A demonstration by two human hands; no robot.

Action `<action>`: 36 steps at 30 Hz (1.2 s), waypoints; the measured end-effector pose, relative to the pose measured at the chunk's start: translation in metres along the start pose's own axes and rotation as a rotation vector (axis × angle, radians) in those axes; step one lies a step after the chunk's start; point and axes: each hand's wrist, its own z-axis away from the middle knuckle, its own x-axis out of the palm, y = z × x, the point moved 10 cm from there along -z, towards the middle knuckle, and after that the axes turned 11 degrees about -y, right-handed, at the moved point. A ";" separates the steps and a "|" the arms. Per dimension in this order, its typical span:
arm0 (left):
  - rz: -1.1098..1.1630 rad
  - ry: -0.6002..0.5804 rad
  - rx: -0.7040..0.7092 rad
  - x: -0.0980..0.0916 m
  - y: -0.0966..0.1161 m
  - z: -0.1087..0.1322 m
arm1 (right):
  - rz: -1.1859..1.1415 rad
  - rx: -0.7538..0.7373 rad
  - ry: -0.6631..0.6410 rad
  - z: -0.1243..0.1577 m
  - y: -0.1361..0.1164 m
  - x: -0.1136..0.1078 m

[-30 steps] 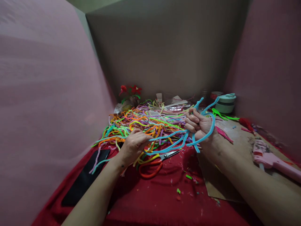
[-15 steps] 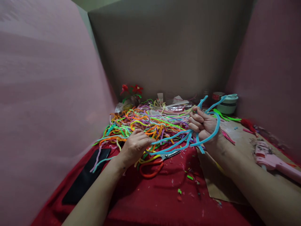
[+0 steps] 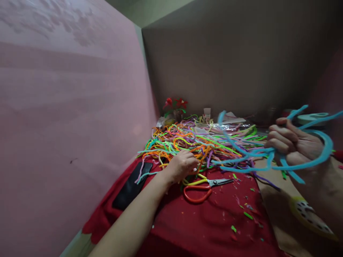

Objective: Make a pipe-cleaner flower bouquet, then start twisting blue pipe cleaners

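My right hand (image 3: pixel 289 142) is closed around several light-blue pipe cleaners (image 3: pixel 302 166), held up on the right. They are bent into a loop at the wrist, with loose ends pointing up and left. My left hand (image 3: pixel 183 166) rests low at the front of a tangled heap of many-coloured pipe cleaners (image 3: pixel 193 137). Its fingers are curled down; whatever is in them is hidden. Just right of it lie scissors (image 3: pixel 198 200) with red and yellow handles, the blades pointing right.
A black phone-like slab (image 3: pixel 131 187) lies left of my left forearm. Red fuzzy flowers (image 3: pixel 175 103) stand at the back. Small green scraps (image 3: pixel 248 215) dot the red cloth (image 3: pixel 214 235). A brown board (image 3: pixel 268 210) and a yellow-rimmed round piece (image 3: pixel 302 210) lie under my right arm.
The view has turned left. My left hand has let go of the blue pipe cleaners and is at the heap. My right hand has drawn them to the right, their left ends now free.
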 end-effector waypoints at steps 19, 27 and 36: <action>-0.242 -0.124 -0.235 0.004 -0.029 -0.015 | -0.004 0.251 0.102 0.028 0.063 -0.029; -0.296 -0.150 -0.300 0.007 -0.075 -0.054 | -0.039 0.276 0.046 0.025 0.071 -0.034; -0.315 -0.253 -0.299 0.021 -0.043 -0.019 | -0.065 0.328 0.021 0.024 0.087 -0.037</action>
